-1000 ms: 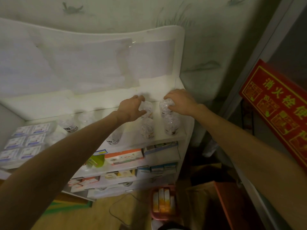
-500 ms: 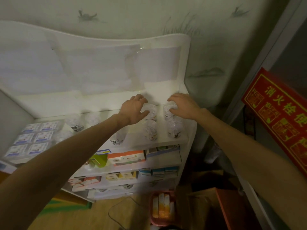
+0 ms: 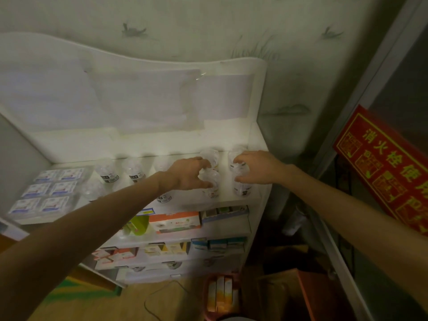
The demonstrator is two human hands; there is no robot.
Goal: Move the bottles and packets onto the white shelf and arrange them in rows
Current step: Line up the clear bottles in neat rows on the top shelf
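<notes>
The top board of the white shelf (image 3: pixel 222 201) carries several clear plastic bottles with white labels. My left hand (image 3: pixel 188 173) has its fingers curled around the front bottle (image 3: pixel 212 185) of the second column from the right. My right hand (image 3: pixel 259 167) grips the top of the front right bottle (image 3: pixel 242 187). Behind these stand two more bottles, one at the back (image 3: pixel 212 156) and one in the right corner (image 3: pixel 234 154). Further bottles (image 3: pixel 107 172) stand to the left, and flat packets (image 3: pixel 49 188) in clear wrap lie at the far left.
Lower shelf boards hold coloured boxes, such as an orange and white one (image 3: pixel 176 222). A red basket (image 3: pixel 220 295) with cartons sits on the floor below. A red sign (image 3: pixel 384 167) hangs on the right, beside a grey door frame. A cable lies on the floor.
Both hands have drawn back from the rear bottles to the front pair on the right side of the top board. The camera has tilted so the shelf sits lower in view.
</notes>
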